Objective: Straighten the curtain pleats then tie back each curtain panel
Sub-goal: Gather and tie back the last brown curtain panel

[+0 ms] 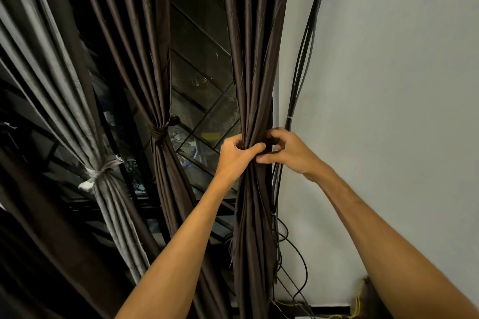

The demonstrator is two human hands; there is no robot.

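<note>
Head view: clamping the gathered dark brown satin curtain panel (255, 72) by the pale wall (388, 85) in the curled left hand (237, 154), pinching dark fabric at the same waist with the bent-fingered right hand (289, 151), better keep pleats stacked flat, cinch snug, clear of the black cables (302, 65).

Dark brown curtain panel (255, 72) hangs gathered into tight vertical pleats, cinched at mid-height beside the wall.
</note>
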